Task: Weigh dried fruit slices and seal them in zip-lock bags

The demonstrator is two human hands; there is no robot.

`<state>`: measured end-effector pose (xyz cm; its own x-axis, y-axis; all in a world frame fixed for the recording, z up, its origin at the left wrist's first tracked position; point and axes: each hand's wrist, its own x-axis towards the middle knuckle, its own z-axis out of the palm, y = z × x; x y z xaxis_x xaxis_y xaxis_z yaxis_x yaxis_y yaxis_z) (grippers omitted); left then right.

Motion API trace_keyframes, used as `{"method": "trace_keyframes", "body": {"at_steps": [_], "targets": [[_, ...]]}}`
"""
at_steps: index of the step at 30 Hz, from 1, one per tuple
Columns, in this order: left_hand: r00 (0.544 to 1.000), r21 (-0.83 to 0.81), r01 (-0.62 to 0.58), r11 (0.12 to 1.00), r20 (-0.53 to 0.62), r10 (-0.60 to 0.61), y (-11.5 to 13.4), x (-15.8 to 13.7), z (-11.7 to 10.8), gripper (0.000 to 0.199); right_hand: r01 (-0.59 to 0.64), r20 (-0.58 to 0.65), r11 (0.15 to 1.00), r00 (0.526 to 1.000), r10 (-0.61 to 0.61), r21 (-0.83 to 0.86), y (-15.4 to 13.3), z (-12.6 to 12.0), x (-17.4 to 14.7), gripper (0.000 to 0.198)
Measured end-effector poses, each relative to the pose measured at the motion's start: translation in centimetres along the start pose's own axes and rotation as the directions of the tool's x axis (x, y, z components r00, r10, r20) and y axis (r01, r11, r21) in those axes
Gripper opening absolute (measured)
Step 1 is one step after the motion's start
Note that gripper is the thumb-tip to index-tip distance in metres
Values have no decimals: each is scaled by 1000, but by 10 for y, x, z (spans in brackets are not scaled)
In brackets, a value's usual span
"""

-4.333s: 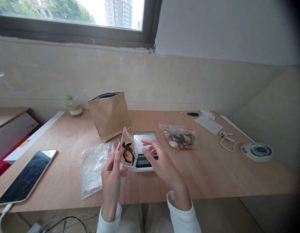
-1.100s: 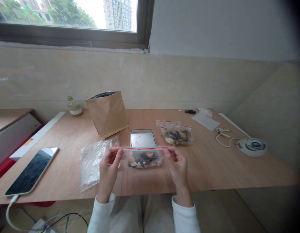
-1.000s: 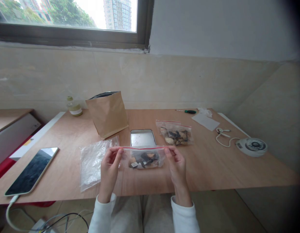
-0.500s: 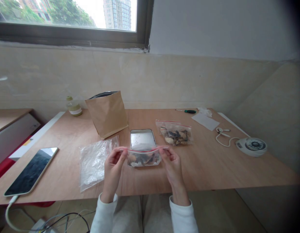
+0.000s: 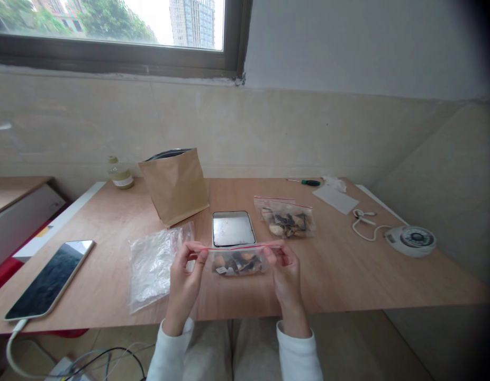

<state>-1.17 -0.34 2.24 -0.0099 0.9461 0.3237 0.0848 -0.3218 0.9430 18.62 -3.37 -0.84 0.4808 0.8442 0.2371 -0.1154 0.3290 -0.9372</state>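
A clear zip bag (image 5: 240, 262) with a red seal line holds dark and tan dried pieces. My left hand (image 5: 187, 275) pinches its top edge at the left corner, thumb toward me. At the right corner my right hand (image 5: 283, 270) grips the same edge, so the seal is stretched straight between both hands. Just beyond the bag lies a small scale (image 5: 233, 228) with a shiny metal top. Flat clear plastic bags (image 5: 152, 270) are beside my left hand. Farther right, filled zip bags (image 5: 288, 219) of similar dried pieces rest on the table.
A brown paper pouch (image 5: 175, 188) stands open behind the scale, with a bottle (image 5: 121, 174) to its left. A phone (image 5: 50, 280) on a cable lies at left. On the right are a screwdriver (image 5: 308, 182), white paper (image 5: 335, 198) and a white dome camera (image 5: 411, 241) with a cable.
The zip bag's top has been pulled straight and its mouth now looks flat, where it gaped before. My right hand has shifted slightly right. The scale's top is less covered.
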Motion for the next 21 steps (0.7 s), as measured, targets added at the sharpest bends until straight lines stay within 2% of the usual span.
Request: {"method": "trace_keyframes", "body": {"at_steps": [4,8,11,15,21], "targets": [[996,-84,29,996,91,-21,3,-1,2,17,10,1,995,1000,-10,100,0,0,-1,17],[996,-195,79,978,57,-69,3,-3,8,18,-91,153,986,986,69,140,1,1,-1,24],[994,-243,108,964,45,-100,3,-6,12,19,-157,215,980,968,129,118,2,4,-1,28],[993,-248,107,963,67,-93,4,-8,11,21,-169,213,984,965,154,53,3,7,0,21],[978,-200,173,964,148,-145,4,-6,9,19,-152,187,986,973,137,72,-1,6,-1,18]]}}
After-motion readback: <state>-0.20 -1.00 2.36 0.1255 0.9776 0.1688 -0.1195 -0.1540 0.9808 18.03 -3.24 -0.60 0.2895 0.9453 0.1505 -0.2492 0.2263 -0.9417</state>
